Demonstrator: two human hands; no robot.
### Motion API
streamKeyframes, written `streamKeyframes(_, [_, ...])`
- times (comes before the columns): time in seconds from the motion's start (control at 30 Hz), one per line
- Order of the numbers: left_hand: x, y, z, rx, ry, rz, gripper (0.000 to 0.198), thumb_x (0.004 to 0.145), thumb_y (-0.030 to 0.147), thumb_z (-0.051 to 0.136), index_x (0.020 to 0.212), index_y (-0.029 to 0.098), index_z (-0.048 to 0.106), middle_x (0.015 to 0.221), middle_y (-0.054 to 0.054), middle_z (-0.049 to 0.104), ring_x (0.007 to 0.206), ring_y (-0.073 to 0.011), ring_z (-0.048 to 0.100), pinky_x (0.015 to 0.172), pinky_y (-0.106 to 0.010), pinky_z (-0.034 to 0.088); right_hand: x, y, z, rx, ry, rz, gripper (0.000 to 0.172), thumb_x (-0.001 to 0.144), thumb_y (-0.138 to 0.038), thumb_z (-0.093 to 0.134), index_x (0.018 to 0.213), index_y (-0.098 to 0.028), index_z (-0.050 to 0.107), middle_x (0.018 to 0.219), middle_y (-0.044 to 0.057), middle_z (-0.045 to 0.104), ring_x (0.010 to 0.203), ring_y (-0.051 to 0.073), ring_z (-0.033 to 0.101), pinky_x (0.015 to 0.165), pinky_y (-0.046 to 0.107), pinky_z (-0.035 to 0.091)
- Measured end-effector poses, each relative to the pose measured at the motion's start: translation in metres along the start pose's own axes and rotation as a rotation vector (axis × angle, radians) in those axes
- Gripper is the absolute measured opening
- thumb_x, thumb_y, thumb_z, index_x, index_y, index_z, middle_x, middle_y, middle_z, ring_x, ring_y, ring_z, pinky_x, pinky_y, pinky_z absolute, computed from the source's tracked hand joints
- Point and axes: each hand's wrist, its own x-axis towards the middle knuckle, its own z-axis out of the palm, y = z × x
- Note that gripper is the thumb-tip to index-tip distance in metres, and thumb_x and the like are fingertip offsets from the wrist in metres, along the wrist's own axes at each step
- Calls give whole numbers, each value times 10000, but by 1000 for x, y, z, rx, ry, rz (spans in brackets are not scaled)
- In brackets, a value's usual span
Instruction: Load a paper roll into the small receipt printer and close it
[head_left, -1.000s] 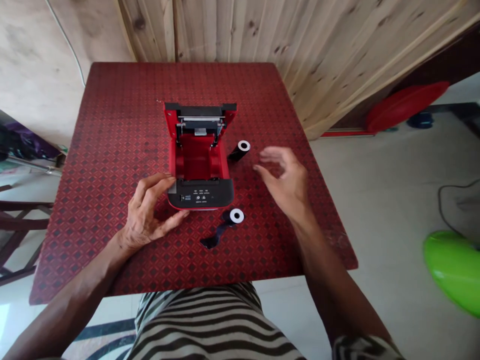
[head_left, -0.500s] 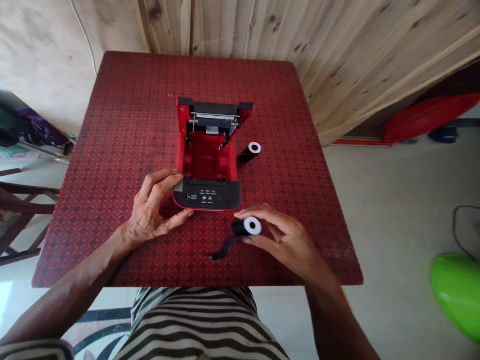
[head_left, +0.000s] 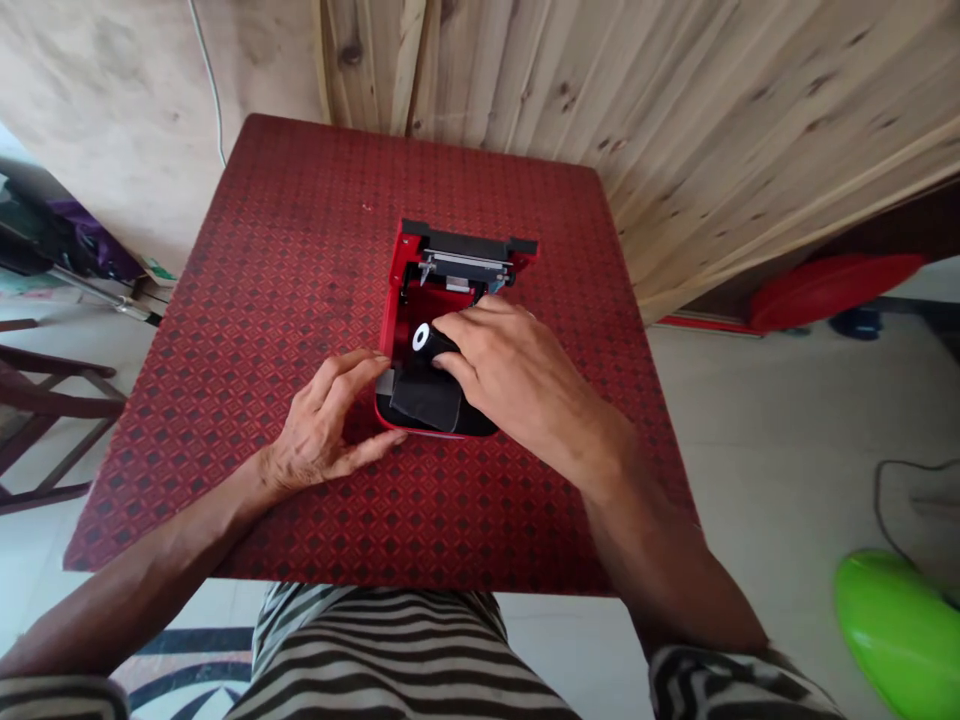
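A red and black label printer [head_left: 386, 330] stands on the table with its lid [head_left: 469, 248] raised. My left hand [head_left: 322, 415] steadies its front left corner, fingers on the upper edge and thumb against the front. Between thumb and fingers of my right hand [head_left: 514, 375] is a black paper roll [head_left: 422, 338] with a white core end facing left. The roll is over the printer's open bay; whether it touches the bottom cannot be made out. Its loose black strip [head_left: 427, 398] lies across the front panel, covering most of the buttons.
The table [head_left: 300, 250] has a red patterned cover. A wooden plank wall [head_left: 525, 90] rises behind it. To the left is a dark wooden chair [head_left: 52, 400], and on the floor at right sits a bright green object [head_left: 896, 620].
My right hand has carried the roll from the table's front up and left over the printer bay. Its strip now drapes over the panel. The second roll beside the printer is now hidden.
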Motion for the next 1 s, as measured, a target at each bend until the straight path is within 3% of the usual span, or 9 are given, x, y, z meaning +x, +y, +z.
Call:
streamKeyframes(0.17, [-1,1,0,-37,2,0,836,940,474,788,1609,184,380,1347,-166,681,1262,-291,698,1032,-434,666,14,-2,-3,-108,-133,48,179,1018,-147,599,1020,-149,778,1016,166,802,944,296,754,768,382,511])
streamKeyframes(0.3, [-1,2,1,-40,-6,-8,843,936,462,797,1613,176,383,1354,-170,679,1269,-284,690,1035,-423,666,25,3,-1,-81,-240,77,167,1012,-147,606,1043,-155,770,973,151,810,904,293,770,700,365,465])
streamKeyframes(0.4, [-1,1,1,-41,-7,-6,867,920,445,817,1616,164,384,1368,-176,676,1288,-287,677,1050,-419,661,29,6,2,-45,-257,72,159,1008,-139,611,1049,-143,765,994,152,811,960,297,771,744,362,488])
streamKeyframes(0.57, [-1,2,0,-33,-11,-4,870,916,439,823,1617,159,390,1367,-174,677,1284,-286,677,1059,-413,655,28,10,11,25,-228,39,157,1010,-127,623,1048,-113,775,1098,175,806,1119,319,748,945,407,551])
streamKeyframes(0.77, [0,2,0,-15,-11,-1,861,906,417,837,1603,151,409,1379,-178,669,1289,-283,673,1076,-410,641,-1,27,4,386,23,-155,376,1061,-77,480,1293,-194,751,1289,69,809,1203,213,755,1107,398,553])
streamKeyframes(0.87, [-1,-1,-1,-32,-14,8,821,925,443,810,1593,167,422,1362,-171,679,1278,-283,679,1052,-413,645,-21,32,2,533,101,-244,282,1089,-233,575,1313,-207,745,1262,44,817,1148,191,768,1060,361,584])
streamKeyframes(0.93, [0,-2,-5,-70,-15,2,768,953,503,760,1573,176,446,1340,-166,685,1244,-282,690,1024,-423,649,-31,31,6,534,198,-245,281,1017,-327,732,1262,-193,764,1208,58,824,1119,216,765,1027,372,598])
streamKeyframes(1.0, [4,-3,-12,-116,1,-36,713,973,558,706,1537,178,490,1300,-160,692,1172,-276,703,990,-439,647,-36,28,13,499,324,-231,211,970,-284,792,1161,-194,788,1108,53,832,1049,216,759,972,369,608])
